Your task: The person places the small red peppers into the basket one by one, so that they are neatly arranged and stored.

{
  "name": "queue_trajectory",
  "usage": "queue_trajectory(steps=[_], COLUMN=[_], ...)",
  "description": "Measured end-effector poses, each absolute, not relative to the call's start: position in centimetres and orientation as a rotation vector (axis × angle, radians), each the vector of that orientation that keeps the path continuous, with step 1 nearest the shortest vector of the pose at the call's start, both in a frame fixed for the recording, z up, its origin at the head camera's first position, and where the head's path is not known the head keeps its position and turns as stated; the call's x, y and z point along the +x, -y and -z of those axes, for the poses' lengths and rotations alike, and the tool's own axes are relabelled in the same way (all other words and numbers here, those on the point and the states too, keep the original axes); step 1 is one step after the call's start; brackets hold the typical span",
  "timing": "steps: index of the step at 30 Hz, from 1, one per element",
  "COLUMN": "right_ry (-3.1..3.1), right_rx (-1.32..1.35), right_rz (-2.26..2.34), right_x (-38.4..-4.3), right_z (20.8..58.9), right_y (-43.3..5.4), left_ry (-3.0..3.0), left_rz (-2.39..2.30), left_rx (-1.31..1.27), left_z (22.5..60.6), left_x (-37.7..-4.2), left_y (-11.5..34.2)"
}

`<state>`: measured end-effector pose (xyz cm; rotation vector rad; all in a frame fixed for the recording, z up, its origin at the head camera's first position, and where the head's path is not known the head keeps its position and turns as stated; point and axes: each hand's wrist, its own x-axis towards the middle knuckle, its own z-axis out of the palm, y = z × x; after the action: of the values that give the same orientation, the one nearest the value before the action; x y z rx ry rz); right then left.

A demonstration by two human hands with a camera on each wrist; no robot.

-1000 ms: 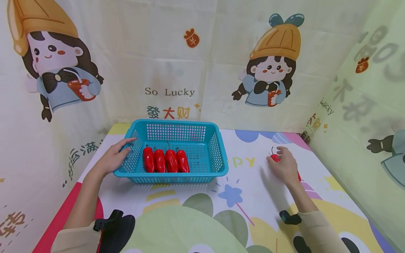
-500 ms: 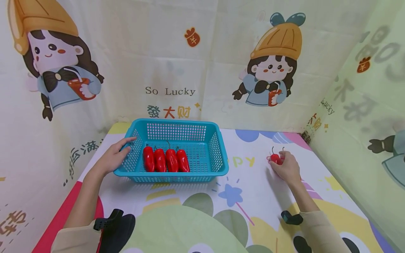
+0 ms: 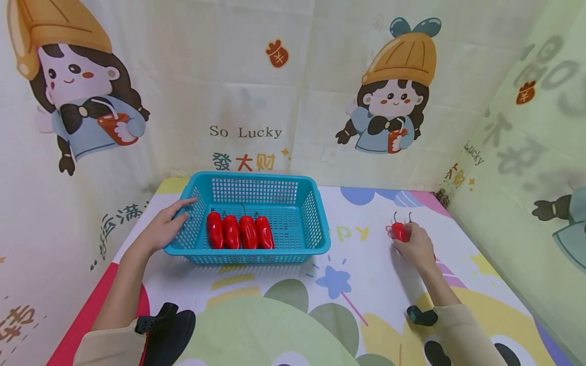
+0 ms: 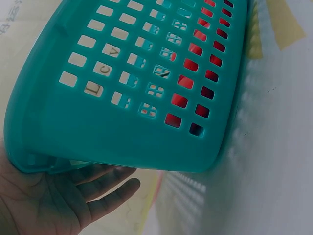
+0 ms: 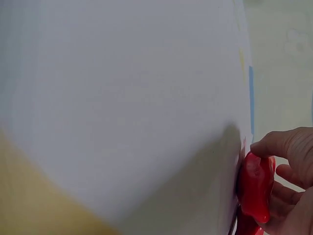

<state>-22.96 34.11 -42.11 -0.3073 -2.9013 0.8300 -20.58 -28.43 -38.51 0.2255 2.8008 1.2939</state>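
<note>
Pinching a glossy red pepper [image 5: 256, 188], right of frame

Gripping it between thumb and fingers of the right hand [image 3: 415, 245]: shiny, slightly lumpy, tapering. Resting the left hand [image 3: 165, 227], with fingers loosely straight, against the blue basket [image 3: 293, 229] left of centre.

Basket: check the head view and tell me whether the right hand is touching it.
No, the right hand pinches a red pepper well to the right of the basket.
</note>
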Motion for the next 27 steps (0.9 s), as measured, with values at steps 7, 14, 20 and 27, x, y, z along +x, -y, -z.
queue_trajectory(steps=[7,14,20,27], right_ry=[2.906,2.896,2.872,2.842], right_rx=[-0.294,-0.281,-0.295,-0.298], right_rz=[-0.809,-0.746,-0.749,-0.777], right_x=[-22.84,-22.63,-22.62,-22.68], right_z=[42.34,42.52,42.74,42.24], right_y=[-34.00,-34.02,-34.05,-33.86], left_ry=[-2.807,-2.801,-2.792,-2.802], left_rz=[-1.294,-1.300,-1.303,-1.297], left_rx=[0.242,0.233,0.228,0.228], left_z=[38.64,38.71,38.63,38.55], left_x=[-20.58,-20.54,-20.54,-20.54], left_y=[28.49,28.40,28.24,28.36])
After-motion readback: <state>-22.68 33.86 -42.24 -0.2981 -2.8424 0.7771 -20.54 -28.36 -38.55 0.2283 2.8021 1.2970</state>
